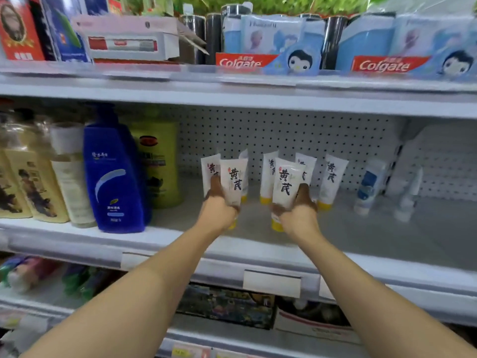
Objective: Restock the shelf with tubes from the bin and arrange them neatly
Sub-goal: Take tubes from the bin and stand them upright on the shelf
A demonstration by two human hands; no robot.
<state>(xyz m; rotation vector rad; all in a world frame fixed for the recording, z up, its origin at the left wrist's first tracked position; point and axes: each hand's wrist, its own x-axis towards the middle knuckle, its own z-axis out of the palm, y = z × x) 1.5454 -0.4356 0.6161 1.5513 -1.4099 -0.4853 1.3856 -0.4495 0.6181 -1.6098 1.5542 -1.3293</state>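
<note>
Both hands reach onto the middle shelf [361,228]. My left hand [219,211] grips a white tube with black characters and a yellow cap [233,180], held upright with the cap down. My right hand [299,215] grips another such tube [286,180], also upright. Behind them several matching white tubes stand on their yellow caps; one stands alone to the right [331,179], another peeks out behind the left hand [209,171]. The bin is out of view.
A blue bottle [113,177], a green bottle [160,164] and yellow bottles [28,184] crowd the shelf's left. Two small white-blue tubes [367,187] stand at the right by the pegboard back. Colgate boxes [240,62] fill the shelf above; packets lie on the shelf below.
</note>
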